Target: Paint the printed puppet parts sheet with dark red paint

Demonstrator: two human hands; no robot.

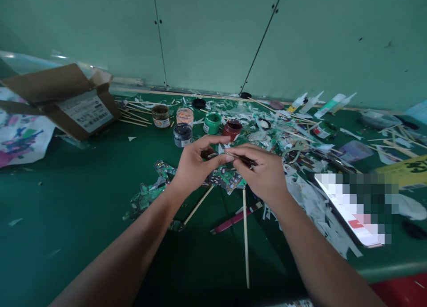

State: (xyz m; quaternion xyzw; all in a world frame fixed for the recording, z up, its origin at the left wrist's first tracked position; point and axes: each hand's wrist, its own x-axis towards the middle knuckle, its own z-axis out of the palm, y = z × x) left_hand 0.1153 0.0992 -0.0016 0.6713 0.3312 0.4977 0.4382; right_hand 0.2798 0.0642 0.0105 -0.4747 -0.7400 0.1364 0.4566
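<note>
- Here we are at the green desk (83,200), with both hands meeting in the middle, just on the near side of the paint jars (183,135).
- The right hand (263,169) has thumb and fingers pinched on a slim dark tool (247,159), partly hidden, so its exact kind I can't tell.
- Its visible length slants from the far left down to the near right, the left end pointing at the other hand's thumb.
- So the tool lies in the right hand, clearly the nearer one; the left thumb sits right by its left end.
- Over on the left hand (195,164), forefinger and thumb stand apart at the tips; whether they grip anything small between, I can't tell.
- Just below the fingers, toward the near side, lies a dark green patterned piece (228,179), partly covered.
- Nearer again, a wooden stick (246,240) points toward the viewer, crossing a red slim tool (233,220) that slants up to the right.
</note>
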